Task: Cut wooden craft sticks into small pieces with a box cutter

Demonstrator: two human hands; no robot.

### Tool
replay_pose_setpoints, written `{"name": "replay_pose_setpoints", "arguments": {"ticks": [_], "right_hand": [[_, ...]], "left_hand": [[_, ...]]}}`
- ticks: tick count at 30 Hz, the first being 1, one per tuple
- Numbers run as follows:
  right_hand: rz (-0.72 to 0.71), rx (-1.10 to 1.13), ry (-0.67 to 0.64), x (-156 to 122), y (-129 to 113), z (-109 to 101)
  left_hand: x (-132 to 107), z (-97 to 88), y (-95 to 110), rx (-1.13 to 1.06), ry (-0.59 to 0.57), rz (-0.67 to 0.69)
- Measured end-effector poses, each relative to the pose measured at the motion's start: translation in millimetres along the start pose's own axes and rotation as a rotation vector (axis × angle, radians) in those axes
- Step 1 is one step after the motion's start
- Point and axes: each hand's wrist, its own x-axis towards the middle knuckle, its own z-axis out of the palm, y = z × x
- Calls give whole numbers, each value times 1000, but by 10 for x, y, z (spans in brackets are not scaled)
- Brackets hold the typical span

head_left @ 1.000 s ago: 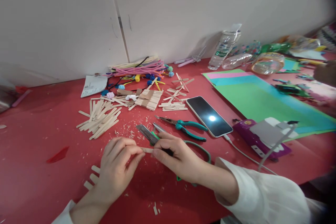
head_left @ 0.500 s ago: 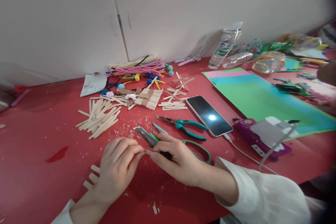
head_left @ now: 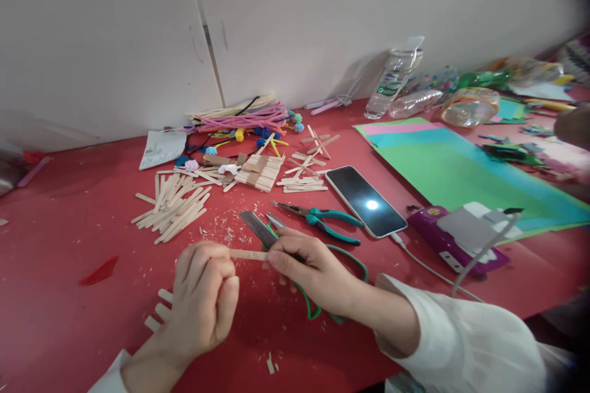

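Note:
A wooden craft stick [head_left: 249, 254] spans the gap between my two hands, held level above the red table. My left hand [head_left: 203, 295] is closed round its left end, fingers curled. My right hand [head_left: 308, 270] pinches the other end between thumb and fingers and also grips a utility knife [head_left: 259, 230], whose wide blade points up and left. The knife's handle is mostly hidden by the fingers; a green loop [head_left: 313, 312] hangs below the hand. Scissors [head_left: 362, 264] lie partly under the right hand. Several craft sticks [head_left: 164, 312] stick out beside my left wrist.
Beyond my hands are wood shavings [head_left: 225, 224], a pile of craft sticks [head_left: 177, 209], a bundle of sticks [head_left: 260, 173] and pipe cleaners [head_left: 249, 120]. Teal-handled pliers [head_left: 332, 221], a phone [head_left: 366, 201], a purple power strip [head_left: 461, 239] and coloured paper [head_left: 442, 166] lie rightward.
My hands have moved apart, so more of the craft stick shows between them. The left fist has turned, its thumb now lower. The green loop has come into view below my right hand.

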Motion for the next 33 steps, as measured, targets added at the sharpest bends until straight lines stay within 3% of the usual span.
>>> {"name": "replay_pose_setpoints", "arguments": {"ticks": [5,8,13,17,22,24,29,33], "right_hand": [[4,54,58,-10,22,17],[37,112,67,-15,31,34],[37,84,-31,-24,6,73],[18,-7,-63,-39,1,95],[-5,-65,8,-61,40,72],[-6,-61,36,-60,48,61],[-33,5,15,-28,35,64],[3,69,44,-5,42,67]], "left_hand": [[8,-29,-31,-50,10,-45],[-7,48,-61,-185,-50,-206],[-60,160,-81,-432,-171,-449],[-26,159,-51,-687,-137,-564],[14,117,-48,-803,-169,-830],[-7,112,-37,-890,-266,-848],[-61,132,29,-973,-666,-794],[-39,117,49,-830,-700,-693]]}}
